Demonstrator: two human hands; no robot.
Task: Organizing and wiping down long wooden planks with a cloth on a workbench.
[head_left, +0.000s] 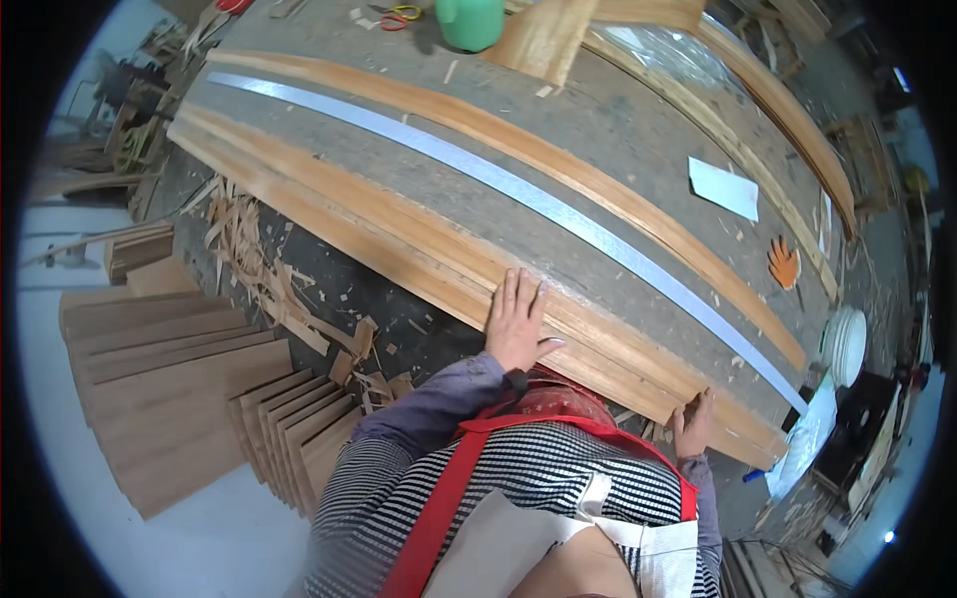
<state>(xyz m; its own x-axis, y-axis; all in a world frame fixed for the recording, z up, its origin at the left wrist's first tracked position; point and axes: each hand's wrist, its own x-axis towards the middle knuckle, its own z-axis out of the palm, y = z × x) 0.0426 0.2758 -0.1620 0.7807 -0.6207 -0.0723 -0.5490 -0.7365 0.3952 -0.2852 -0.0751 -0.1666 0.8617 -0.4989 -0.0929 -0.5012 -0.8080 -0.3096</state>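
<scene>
Long, thin wood veneer strips lie side by side along the near edge of the worktable. My left hand rests flat on them near the middle, fingers stretched out and thumb to the side. Toward their right end, my right hand touches the strips at the near edge with its fingers extended. Neither hand grips anything. Just beyond them lies a long metal straightedge, and past that a single veneer strip runs nearly parallel to it.
Veneer sheets stand stacked at lower left, below a heap of shavings. Across the table are a green container, yellow-and-red scissors, a pale paper and an orange glove. A white bucket stands at right.
</scene>
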